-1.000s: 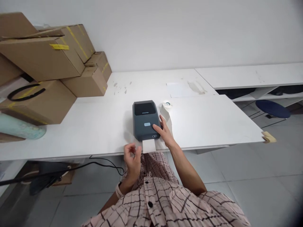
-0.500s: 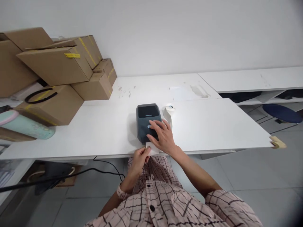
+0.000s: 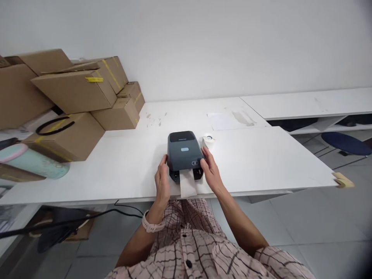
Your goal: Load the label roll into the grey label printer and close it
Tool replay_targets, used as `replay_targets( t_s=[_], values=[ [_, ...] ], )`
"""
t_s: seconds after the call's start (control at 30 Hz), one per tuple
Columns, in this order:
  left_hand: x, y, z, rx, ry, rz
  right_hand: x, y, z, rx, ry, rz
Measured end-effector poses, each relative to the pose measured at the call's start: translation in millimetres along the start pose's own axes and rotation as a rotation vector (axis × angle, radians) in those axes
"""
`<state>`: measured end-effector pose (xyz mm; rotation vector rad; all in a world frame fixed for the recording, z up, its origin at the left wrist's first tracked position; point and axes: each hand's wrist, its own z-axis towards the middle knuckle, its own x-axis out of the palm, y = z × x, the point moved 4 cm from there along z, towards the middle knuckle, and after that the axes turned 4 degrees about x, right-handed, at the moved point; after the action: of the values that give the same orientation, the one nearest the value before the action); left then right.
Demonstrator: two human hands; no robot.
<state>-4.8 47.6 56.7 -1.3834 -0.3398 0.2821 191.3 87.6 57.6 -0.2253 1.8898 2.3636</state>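
Note:
A dark grey label printer (image 3: 182, 155) stands on the white table with its top cover lifted at the front, so the black inside shows beneath. From that gap a white label strip (image 3: 188, 184) comes out toward me and lies over the table's front edge. My left hand (image 3: 162, 180) grips the printer's left side, fingers along the cover. My right hand (image 3: 211, 170) holds the right side, thumb on the cover's front corner and fingers along its flank. Behind the printer, to the right, stands a white label roll (image 3: 208, 140).
Stacked cardboard boxes (image 3: 72, 91) fill the table's left end. Beside them lie a mint bottle (image 3: 37, 161) and a black band (image 3: 55, 126). A paper sheet (image 3: 222, 121) lies toward the back. A blue stool (image 3: 345, 143) stands at right, and a black cable (image 3: 116, 211) hangs below.
My left hand has let go of the strip and moved to the printer's left side. My right hand has shifted from its top to the right side. The cover's front has risen.

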Motion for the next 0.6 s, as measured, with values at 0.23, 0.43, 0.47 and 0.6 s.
replay_targets(
  t_s=[0.23,0.43,0.47,0.6],
  values=[
    [5.5,-15.0,62.8,0.152,-0.039,-0.103,-9.3,21.2,74.1,-0.021,0.040,0.112],
    [14.4,38.4,91.6,-0.112,0.068,0.161,4.1,36.5,143.1,-0.100,0.022,0.059],
    [15.9,44.2,91.3,-0.130,0.090,0.183,5.6,38.4,147.7,-0.124,0.014,0.031],
    [18.2,50.9,87.9,-0.115,0.115,0.231,13.8,45.5,143.2,-0.355,-0.049,-0.235]
  ],
)
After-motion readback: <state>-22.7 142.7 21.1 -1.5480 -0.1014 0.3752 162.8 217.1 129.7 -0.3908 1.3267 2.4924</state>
